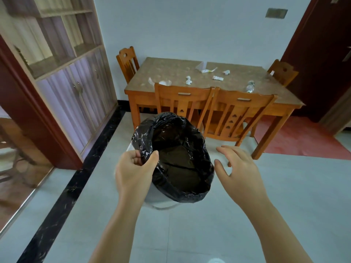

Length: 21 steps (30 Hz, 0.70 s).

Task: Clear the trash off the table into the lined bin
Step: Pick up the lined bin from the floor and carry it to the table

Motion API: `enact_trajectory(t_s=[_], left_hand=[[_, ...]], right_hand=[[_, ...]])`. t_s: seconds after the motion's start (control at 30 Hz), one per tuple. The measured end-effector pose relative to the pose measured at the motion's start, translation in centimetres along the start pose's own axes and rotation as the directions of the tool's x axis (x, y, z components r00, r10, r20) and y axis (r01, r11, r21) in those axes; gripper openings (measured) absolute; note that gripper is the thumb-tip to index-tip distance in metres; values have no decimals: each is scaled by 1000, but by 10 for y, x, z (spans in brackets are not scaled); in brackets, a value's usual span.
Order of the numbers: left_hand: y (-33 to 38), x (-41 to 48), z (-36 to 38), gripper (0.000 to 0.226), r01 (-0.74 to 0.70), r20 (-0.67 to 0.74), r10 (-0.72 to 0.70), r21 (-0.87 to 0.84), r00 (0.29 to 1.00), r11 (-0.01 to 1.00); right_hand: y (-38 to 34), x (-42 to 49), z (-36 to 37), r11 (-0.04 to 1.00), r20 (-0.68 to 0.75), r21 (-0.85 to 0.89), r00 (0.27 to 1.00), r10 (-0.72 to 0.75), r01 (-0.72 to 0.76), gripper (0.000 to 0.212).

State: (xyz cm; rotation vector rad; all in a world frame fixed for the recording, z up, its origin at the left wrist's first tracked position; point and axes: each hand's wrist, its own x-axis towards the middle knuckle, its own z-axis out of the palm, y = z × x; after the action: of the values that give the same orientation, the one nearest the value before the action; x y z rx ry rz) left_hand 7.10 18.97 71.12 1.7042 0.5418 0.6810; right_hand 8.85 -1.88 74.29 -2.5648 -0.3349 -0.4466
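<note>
My left hand [135, 168] pinches the black liner [180, 158] at the near-left rim of the bin [161, 203]; my right hand [239, 166] hovers spread and empty beside it. Far off, the tabletop [171, 73] holds every scrap: crumpled paper [188, 80], wrappers [217, 78], a plastic bottle [250, 87]. I judge nothing cleared yet.

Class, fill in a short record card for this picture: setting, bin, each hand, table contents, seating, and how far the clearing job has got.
setting: tiled room, wooden table against the far wall
bin: pale bin on the floor, black liner inside, nothing visible in it
left hand: left hand pinching the liner's rim
right hand: right hand open, beside the bin, holding nothing
table contents: crumpled paper, wrappers, clear plastic bottle
seating: two chairs on the near side, one at each end
progress: trash still on the table
</note>
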Motion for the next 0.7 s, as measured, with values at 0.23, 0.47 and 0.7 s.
enact_trajectory(t_s=[0.23,0.47,0.7], left_hand=[[-26,91,38,33,33,-44,-32,24,999,999],[-30,205,93,36,108,-132,-111,-29,985,994],[-45,306,104,40,91,-282,-98,-39,954,995]], right_hand=[[21,104,53,1000,51,4,998,-25,25,32],[37,236,108,995,106,31,990,-93,91,33],[22,340,176,985,196,103,968,-156,138,33]])
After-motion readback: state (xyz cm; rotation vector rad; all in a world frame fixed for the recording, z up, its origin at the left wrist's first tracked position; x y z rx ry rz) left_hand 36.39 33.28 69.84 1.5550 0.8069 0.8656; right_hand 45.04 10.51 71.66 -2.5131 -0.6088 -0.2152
